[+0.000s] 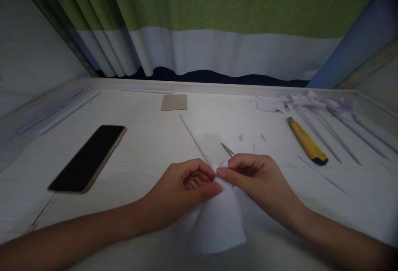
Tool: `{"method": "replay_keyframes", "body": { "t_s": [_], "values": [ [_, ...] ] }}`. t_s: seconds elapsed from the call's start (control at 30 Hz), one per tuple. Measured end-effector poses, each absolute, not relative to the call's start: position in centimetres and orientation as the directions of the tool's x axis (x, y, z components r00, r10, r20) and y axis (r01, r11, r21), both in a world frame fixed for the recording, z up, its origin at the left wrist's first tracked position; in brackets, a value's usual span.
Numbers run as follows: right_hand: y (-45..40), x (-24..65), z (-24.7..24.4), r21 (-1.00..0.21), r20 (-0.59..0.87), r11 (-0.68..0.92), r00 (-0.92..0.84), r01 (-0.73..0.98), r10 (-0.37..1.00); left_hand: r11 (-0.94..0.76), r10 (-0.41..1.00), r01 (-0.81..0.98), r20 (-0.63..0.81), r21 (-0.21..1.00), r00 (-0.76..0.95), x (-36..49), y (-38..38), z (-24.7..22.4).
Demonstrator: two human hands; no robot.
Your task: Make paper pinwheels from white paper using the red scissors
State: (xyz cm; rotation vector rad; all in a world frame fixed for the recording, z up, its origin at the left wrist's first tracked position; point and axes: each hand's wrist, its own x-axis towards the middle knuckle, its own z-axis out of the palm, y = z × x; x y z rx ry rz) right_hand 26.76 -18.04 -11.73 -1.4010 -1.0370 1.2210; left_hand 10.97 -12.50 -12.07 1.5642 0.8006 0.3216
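Observation:
A sheet of white paper [219, 221] narrows to a point at its far end and fans out toward me. Near that narrow end, my left hand [189, 184] pinches the paper between thumb and fingers. Close beside it, my right hand [253, 175] grips the tip with thumb and forefinger. Beyond the left fingers a thin rolled paper stick [194, 138] stretches away; whether it joins the sheet, I cannot tell. A pointed metal blade tip [226, 148] shows behind the right hand, the rest of that tool mostly hidden.
A phone [90, 157] with a cable lies left. A yellow utility knife [306, 140] rests at the right, near several paper sticks [336, 136] and crumpled paper [298, 102]. Cardboard [174, 102] sits toward the back, before a green and white curtain [217, 10]. Rolled paper [68, 113] lies far left.

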Motion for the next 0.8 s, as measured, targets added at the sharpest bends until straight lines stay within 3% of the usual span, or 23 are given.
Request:
{"method": "replay_keyframes", "body": {
  "t_s": [0.3,0.6,0.8],
  "values": [
    [-18.27,26.96,-11.83,-0.995,-0.093,-0.082,0.206,-0.064,0.974,0.033,0.667,0.212,-0.179,0.977,0.723,11.63,-12.24,-11.85],
    [-18.15,26.74,-11.52,-0.989,-0.146,-0.142,0.196,-0.036,0.97,-0.382,0.604,0.303,-0.012,0.873,0.797,11.17,-12.04,-11.52],
    [-18.36,26.54,-11.73,-0.994,-0.111,-0.108,0.12,-0.032,0.986,-0.498,0.534,0.341,-0.028,0.797,0.845,11.04,-12.13,-11.31]
  ]
}}
